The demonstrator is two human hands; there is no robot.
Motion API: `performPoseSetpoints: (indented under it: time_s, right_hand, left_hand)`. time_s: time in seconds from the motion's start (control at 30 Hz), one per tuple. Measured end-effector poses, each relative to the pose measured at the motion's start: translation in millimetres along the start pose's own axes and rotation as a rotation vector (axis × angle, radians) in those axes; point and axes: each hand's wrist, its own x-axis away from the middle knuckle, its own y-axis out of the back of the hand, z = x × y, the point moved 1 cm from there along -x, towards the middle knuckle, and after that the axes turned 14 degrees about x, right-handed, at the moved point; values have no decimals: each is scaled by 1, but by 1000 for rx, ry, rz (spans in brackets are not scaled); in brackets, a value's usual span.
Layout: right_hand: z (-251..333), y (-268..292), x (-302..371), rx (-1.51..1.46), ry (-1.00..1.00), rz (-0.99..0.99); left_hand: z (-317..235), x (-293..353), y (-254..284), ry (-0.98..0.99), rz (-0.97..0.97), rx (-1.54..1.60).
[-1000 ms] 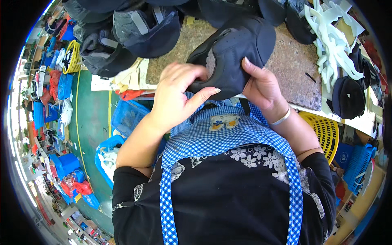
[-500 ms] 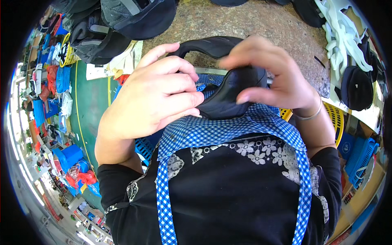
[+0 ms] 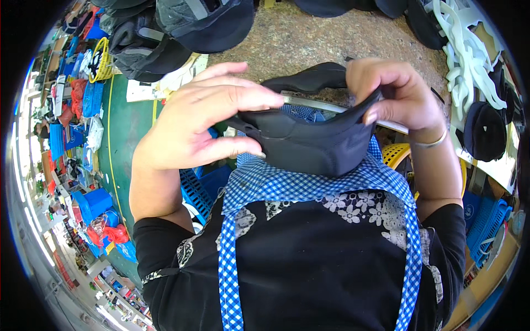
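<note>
A black, curved, padded loop-shaped piece (image 3: 314, 143), smooth and soft-looking, is held up in front of the checked apron; its exact kind is unclear. My right hand (image 3: 395, 96) pinches the raised right edge between thumb and bent fingers. At the piece's left end, my left hand (image 3: 204, 118) has its thumb low against the near wall and its straighter fingers over the upper edge, the piece between them. The loop's far band (image 3: 314, 77) arches behind its opening, through which blue-and-white checked cloth shows.
The brown speckled worktable (image 3: 309, 41) lies beyond my hands. Black-and-grey fabric pieces with curved black edges (image 3: 212, 27) are piled at its far left. Pale green-white strips (image 3: 466, 55) and black rounded pieces (image 3: 485, 129) lie at right. A yellow basket (image 3: 397, 157) stands below the table edge.
The black piece has turned so its near wall faces me more. My right hand has closed on its right edge, while my left hand has spread its thumb away from its fingers.
</note>
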Motion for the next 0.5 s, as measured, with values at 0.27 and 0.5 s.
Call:
performPoseSetpoints:
  time_s: [0.27, 0.5]
  right_hand:
    - [50, -19, -42, 511, 326, 217]
    - [44, 9, -32, 623, 289, 344]
  left_hand:
    - [-50, -26, -10, 159, -20, 191]
    - [-18, -27, -7, -176, 92, -162]
